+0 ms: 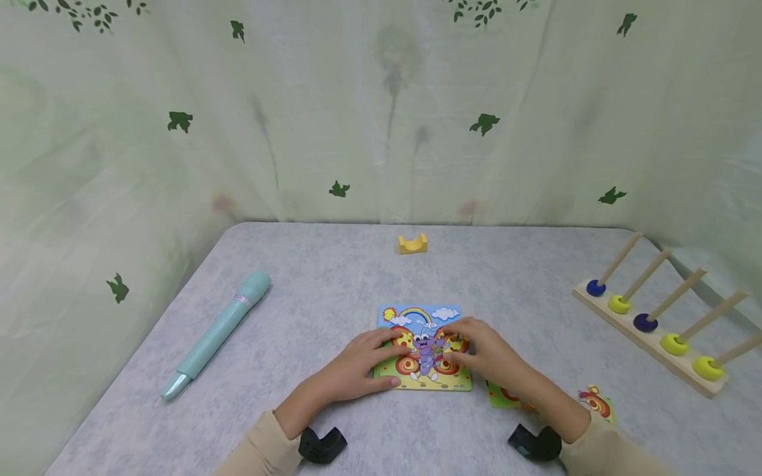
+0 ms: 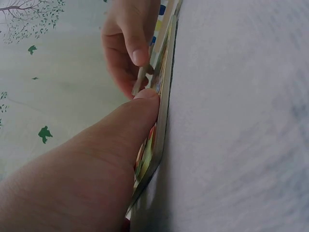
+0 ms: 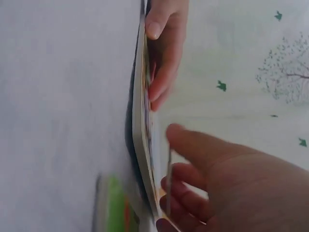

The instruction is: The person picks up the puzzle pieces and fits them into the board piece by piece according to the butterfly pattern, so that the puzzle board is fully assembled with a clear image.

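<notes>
A wooden butterfly puzzle board, printed with a sun, rainbow and purple bug, lies flat in the head view. My left hand rests on its left side, fingers spread over the picture and thumb at the near edge. Over the right side, my right hand pinches a thin puzzle piece between thumb and fingers. That piece is tilted just above the board, its edge showing in both wrist views. A green loose piece lies by the board's right corner, partly covered by my right forearm. Another loose piece lies farther right.
A turquoise pen-shaped device lies at the left. On the right stands a wooden peg rack with blue and yellow beads. A yellow notched block sits near the table's back edge, before a patterned curtain.
</notes>
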The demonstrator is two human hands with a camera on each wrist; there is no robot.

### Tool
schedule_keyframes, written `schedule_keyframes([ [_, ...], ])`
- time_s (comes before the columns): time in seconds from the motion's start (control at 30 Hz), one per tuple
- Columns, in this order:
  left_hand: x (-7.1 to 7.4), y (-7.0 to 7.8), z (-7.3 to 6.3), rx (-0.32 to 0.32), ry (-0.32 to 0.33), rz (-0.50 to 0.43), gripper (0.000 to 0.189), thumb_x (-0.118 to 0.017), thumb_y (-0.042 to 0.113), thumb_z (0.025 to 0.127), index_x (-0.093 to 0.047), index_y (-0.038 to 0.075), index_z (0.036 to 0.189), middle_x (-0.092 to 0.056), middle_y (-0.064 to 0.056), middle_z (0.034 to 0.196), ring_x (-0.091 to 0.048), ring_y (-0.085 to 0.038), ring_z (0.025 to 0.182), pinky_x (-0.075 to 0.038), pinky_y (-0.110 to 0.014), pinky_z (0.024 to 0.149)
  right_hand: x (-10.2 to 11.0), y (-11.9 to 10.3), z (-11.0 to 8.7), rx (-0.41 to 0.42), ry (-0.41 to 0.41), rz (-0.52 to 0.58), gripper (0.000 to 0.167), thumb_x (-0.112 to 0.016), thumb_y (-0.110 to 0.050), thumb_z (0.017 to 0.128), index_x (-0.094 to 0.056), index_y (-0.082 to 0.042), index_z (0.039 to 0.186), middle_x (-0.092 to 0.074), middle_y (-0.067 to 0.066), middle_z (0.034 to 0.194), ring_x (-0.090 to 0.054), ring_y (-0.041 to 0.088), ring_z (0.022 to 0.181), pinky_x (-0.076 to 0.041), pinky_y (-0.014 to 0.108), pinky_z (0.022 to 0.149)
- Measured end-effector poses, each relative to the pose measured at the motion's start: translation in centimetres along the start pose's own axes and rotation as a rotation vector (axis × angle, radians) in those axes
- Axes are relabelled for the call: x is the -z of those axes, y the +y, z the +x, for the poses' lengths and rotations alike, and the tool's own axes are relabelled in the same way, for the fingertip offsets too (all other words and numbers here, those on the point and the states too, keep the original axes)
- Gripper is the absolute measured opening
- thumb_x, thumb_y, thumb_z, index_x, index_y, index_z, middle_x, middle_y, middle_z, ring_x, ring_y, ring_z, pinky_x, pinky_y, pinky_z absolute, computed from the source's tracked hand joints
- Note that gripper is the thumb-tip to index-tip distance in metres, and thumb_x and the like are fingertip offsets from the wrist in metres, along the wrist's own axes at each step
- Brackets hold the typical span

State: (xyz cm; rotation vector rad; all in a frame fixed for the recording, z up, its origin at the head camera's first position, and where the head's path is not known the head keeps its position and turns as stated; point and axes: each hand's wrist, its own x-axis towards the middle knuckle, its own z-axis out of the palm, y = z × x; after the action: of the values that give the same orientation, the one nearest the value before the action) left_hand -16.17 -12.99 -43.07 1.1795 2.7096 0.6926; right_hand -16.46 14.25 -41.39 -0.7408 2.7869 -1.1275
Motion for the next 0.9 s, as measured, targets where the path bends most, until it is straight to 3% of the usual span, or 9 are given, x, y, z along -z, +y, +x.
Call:
schedule_keyframes([
  [0.3, 0.1, 0.1, 0.0, -0.01, 0.006, 0.013, 0.052, -0.048, 0.05, 0.088, -0.043, 0.028, 0.134, -0.025, 0.001, 0.144, -0.019, -0.024, 0.131, -0.019, -0.049, 0.102, -1.1, 0.2, 0.6, 0.003, 0.01, -0.07, 0.039, -0.071, -0.027, 0.078, -0.062, -0.013, 0.112, -0.054, -0.002, 0.106, -0.047, 0.018, 0.099, -0.043, 0.037, 0.082],
  [0.47, 0.2, 0.5, 0.1, 0.001, 0.01, 0.067, 0.049, -0.051, 0.047, 0.087, -0.046, 0.028, 0.132, -0.026, 0.003, 0.144, -0.019, -0.023, 0.131, -0.019, -0.046, 0.103, -1.4, 0.2, 0.8, 0.021, 0.025, -0.1, 0.039, -0.071, -0.028, 0.077, -0.063, -0.012, 0.112, -0.054, -0.001, 0.106, -0.048, 0.02, 0.1, -0.042, 0.039, 0.083],
  [0.7, -0.1, 1.5, 1.2, -0.056, 0.053, 0.166, 0.054, -0.049, 0.055, 0.085, -0.053, 0.016, 0.122, -0.041, 0.002, 0.134, -0.031, -0.019, 0.124, -0.02, -0.042, 0.102, -1.7, 0.3, 1.2, 0.006, 0.03, -0.095, 0.035, -0.072, -0.026, 0.076, -0.064, -0.014, 0.108, -0.052, -0.003, 0.101, -0.047, 0.016, 0.095, -0.04, 0.035, 0.078],
  [0.8, -0.4, 1.8, 1.7, -0.05, 0.04, 0.19, 0.061, -0.046, 0.059, 0.084, -0.048, 0.015, 0.128, -0.042, 0.002, 0.13, -0.035, -0.019, 0.119, -0.024, -0.038, 0.1, -1.7, 0.4, 1.3, 0.006, 0.041, -0.074, 0.034, -0.073, -0.026, 0.076, -0.065, -0.014, 0.106, -0.051, -0.003, 0.099, -0.047, 0.016, 0.094, -0.04, 0.035, 0.078],
  [0.9, -0.5, 2.1, 2.1, -0.015, 0.009, 0.238, 0.067, -0.042, 0.062, 0.084, -0.038, 0.023, 0.138, -0.04, 0.001, 0.129, -0.035, -0.02, 0.114, -0.028, -0.039, 0.097, -1.8, 0.5, 1.4, 0.003, 0.05, -0.068, 0.034, -0.073, -0.026, 0.075, -0.066, -0.014, 0.105, -0.051, -0.003, 0.099, -0.046, 0.017, 0.093, -0.039, 0.034, 0.075],
])
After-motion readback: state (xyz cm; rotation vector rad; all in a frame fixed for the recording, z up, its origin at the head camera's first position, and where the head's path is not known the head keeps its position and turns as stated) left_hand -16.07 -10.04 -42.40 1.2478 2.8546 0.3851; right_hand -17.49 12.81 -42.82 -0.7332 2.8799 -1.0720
